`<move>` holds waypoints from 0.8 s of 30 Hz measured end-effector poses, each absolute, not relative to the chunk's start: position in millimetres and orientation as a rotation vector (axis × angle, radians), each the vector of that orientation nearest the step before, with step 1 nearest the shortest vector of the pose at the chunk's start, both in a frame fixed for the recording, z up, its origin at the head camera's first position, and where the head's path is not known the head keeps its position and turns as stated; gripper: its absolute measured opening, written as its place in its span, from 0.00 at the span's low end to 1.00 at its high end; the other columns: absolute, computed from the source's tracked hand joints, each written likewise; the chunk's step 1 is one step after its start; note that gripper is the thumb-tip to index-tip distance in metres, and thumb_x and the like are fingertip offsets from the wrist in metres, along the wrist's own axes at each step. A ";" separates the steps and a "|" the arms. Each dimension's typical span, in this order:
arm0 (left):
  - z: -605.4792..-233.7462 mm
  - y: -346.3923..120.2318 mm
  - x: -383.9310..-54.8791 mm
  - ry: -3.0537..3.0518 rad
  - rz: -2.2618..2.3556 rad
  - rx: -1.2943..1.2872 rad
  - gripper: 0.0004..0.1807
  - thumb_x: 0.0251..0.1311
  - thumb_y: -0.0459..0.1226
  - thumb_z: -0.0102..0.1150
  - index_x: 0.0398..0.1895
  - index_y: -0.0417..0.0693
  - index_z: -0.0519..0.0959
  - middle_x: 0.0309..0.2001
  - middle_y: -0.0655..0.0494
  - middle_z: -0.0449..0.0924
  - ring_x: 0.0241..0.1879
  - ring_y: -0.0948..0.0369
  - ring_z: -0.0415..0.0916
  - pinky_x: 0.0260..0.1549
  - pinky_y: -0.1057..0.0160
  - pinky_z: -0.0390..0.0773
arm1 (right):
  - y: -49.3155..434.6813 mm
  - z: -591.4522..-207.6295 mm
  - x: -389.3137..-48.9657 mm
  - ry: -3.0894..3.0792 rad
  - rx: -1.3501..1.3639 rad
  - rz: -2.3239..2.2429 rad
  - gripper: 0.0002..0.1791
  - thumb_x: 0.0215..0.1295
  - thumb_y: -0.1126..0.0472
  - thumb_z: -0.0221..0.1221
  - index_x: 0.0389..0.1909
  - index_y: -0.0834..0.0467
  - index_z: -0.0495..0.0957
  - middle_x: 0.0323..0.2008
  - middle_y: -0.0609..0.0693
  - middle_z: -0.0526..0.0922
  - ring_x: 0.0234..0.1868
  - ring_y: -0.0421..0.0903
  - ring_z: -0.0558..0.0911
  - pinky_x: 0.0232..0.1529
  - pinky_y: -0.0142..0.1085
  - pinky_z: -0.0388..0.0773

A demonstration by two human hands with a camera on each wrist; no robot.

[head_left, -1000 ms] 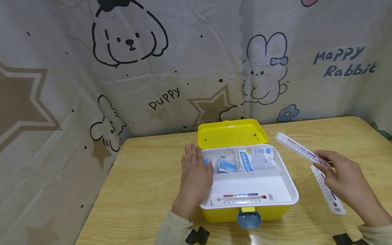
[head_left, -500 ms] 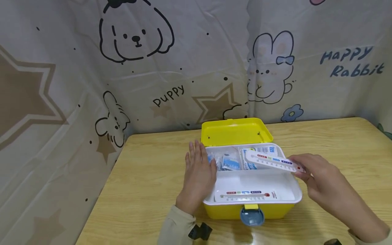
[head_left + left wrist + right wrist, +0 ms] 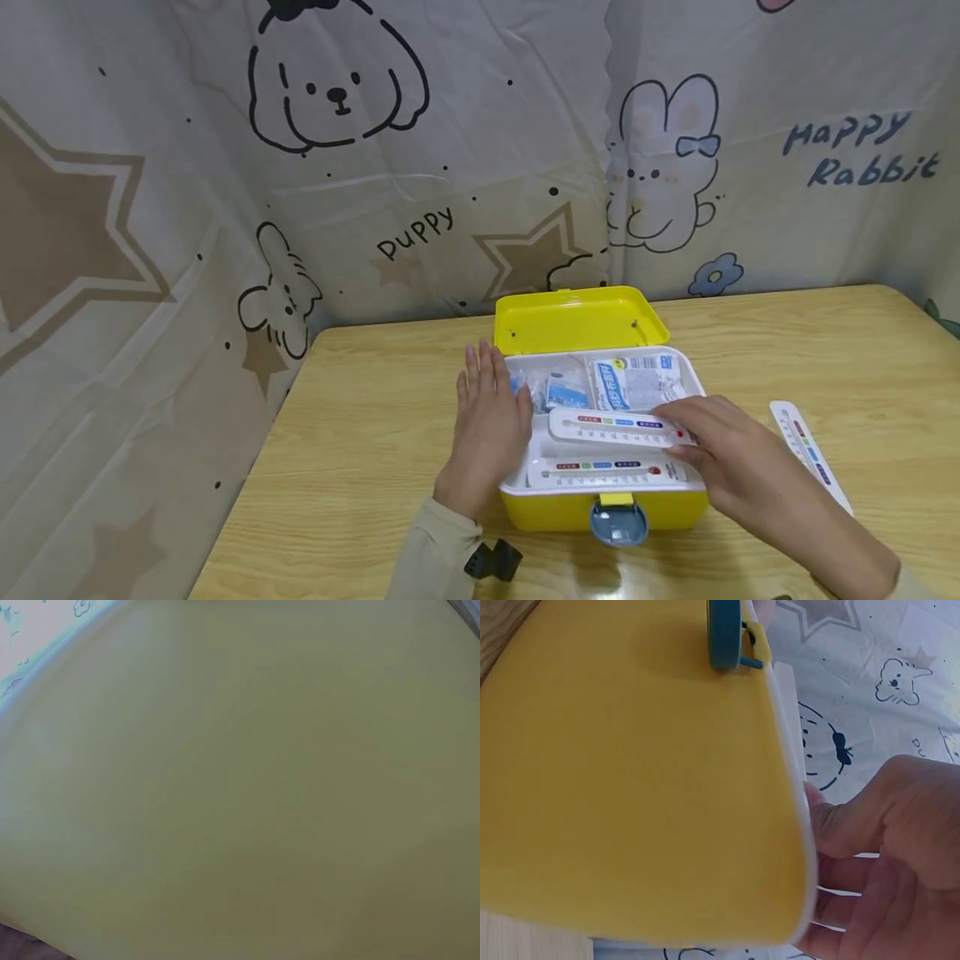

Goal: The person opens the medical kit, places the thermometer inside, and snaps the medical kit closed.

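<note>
My right hand (image 3: 738,462) pinches a white strip thermometer (image 3: 596,427) by its right end, over the front compartment of a white tray (image 3: 692,373). A second strip thermometer (image 3: 592,473) lies at the front of that compartment. The tray sits in a yellow box (image 3: 540,512) with its lid (image 3: 581,321) tipped back. Fingers straight, my left hand (image 3: 483,433) rests against the box's left side. A third thermometer (image 3: 806,450) is on the table, partly behind my right forearm. In the right wrist view, the box wall (image 3: 645,787) hides the held thermometer's far end.
Blue-and-white packets (image 3: 564,390) and a larger gauze-like packet (image 3: 637,382) fill the tray's back compartments. A blue-grey latch (image 3: 618,523) hangs at the box front. The wooden table (image 3: 360,467) meets a printed curtain (image 3: 450,100) at the back.
My right hand has carried the thermometer left from beside the box, then down toward the front compartment. My left hand stays at the box's side. The view has shifted slightly.
</note>
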State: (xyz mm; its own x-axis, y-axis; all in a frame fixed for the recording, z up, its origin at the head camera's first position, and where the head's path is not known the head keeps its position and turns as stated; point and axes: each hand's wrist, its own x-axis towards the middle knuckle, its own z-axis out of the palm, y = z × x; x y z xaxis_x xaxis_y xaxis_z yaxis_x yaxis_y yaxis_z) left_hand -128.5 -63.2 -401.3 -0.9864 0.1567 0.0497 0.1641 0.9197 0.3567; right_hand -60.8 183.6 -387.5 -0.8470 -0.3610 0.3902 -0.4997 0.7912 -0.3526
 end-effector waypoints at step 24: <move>-401.1 -64.7 -130.8 -3.079 -0.565 -0.236 0.36 0.75 0.48 0.37 0.75 0.35 0.44 0.77 0.43 0.32 0.75 0.49 0.25 0.72 0.49 0.38 | 169.6 -398.2 -79.2 -2.639 0.860 0.751 0.24 0.53 0.77 0.65 0.52 0.58 0.81 0.48 0.52 0.83 0.49 0.52 0.82 0.46 0.48 0.80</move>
